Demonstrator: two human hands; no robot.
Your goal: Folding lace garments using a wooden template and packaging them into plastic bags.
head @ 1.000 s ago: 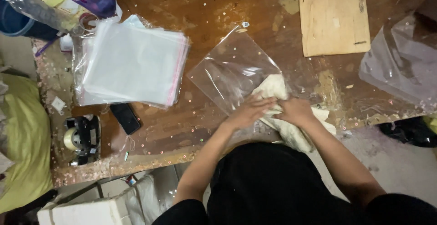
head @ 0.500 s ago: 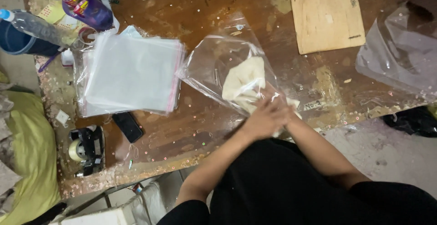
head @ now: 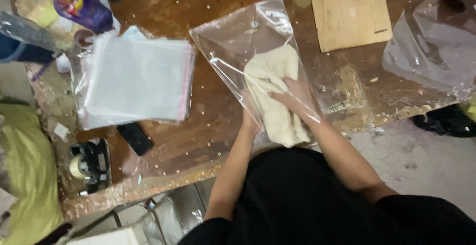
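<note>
A clear plastic bag [head: 238, 41] lies on the worn brown table [head: 208, 121], mouth toward me. A folded cream cloth [head: 272, 91] sits partly inside it, its near end sticking out over the table's front edge. My right hand [head: 295, 98] is inside the bag's mouth, gripping the cloth. My left hand [head: 249, 121] holds the bag's near edge beside the cloth; most of it is hidden under the plastic and cloth.
A stack of clear bags [head: 139, 79] lies at left. Near it are a black phone [head: 135, 138], a tape dispenser [head: 89, 163] and a purple bottle [head: 79, 4]. A wooden board [head: 349, 9] and crumpled plastic [head: 431, 51] lie at right.
The cream cloth has gone from the table edge into the bag. My right hand has followed it into the bag's mouth. The view has shifted closer.
</note>
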